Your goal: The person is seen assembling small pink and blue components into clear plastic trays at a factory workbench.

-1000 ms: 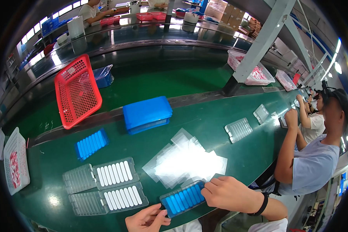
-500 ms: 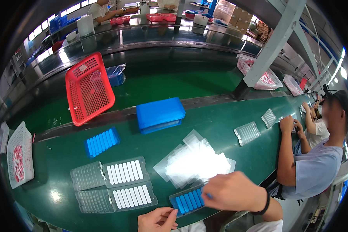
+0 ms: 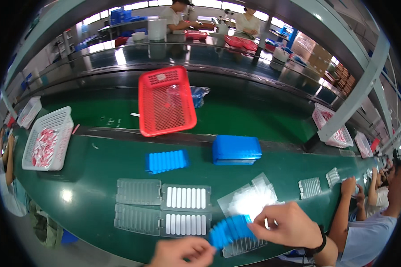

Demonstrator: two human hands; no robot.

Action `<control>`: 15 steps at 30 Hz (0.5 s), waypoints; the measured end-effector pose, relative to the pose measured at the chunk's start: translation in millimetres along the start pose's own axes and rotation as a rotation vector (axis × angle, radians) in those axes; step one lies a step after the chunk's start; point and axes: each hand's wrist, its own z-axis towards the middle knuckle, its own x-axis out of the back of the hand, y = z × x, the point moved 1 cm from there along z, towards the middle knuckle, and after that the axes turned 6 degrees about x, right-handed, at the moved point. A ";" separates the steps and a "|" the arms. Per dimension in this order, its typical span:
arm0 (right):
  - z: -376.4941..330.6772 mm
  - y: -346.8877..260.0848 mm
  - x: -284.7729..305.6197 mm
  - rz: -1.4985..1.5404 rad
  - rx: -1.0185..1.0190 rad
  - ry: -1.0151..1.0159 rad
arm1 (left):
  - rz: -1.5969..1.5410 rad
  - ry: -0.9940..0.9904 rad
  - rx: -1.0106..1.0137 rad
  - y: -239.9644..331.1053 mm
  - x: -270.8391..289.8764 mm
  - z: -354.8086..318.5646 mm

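A blue ribbed plastic sheet (image 3: 231, 230) is stretched between my two hands, bent and lifted above a clear slotted plastic tray (image 3: 243, 247). My left hand (image 3: 182, 251) pinches its left end. At the right end, my right hand (image 3: 287, 224) grips it between thumb and fingers. Part of the tray is hidden under the sheet. Just left lie two opened clear plastic cases, the upper case (image 3: 139, 191) and the lower case (image 3: 138, 219). Each has white oblong strips (image 3: 186, 197) in the slots of its right half. A pile of clear film sheets (image 3: 249, 198) lies behind my right hand.
Farther back are a ribbed blue sheet pile (image 3: 167, 161), a blue stack (image 3: 237, 150) and a red basket (image 3: 168, 107). A white basket (image 3: 49, 140) holds red-and-white pieces at left. Clear trays (image 3: 309, 188) lie near a co-worker (image 3: 365, 231) at right. A metal post (image 3: 356, 93) rises there.
The blue ribbed sheet, earlier lying in the clear tray, is now lifted off it between both hands. My view has swung left, so the scene sits farther right.
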 end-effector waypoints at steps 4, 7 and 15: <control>97.9 -11.9 -18.6 -0.491 0.316 0.170 | 0.314 0.142 0.010 9.6 79.0 80.4; 164.4 3.0 -52.1 -0.763 0.430 0.156 | 0.578 0.155 0.028 -3.3 117.3 133.3; 124.3 -11.8 -50.7 -0.777 0.428 -0.039 | 0.784 0.358 -0.068 -13.2 153.4 119.6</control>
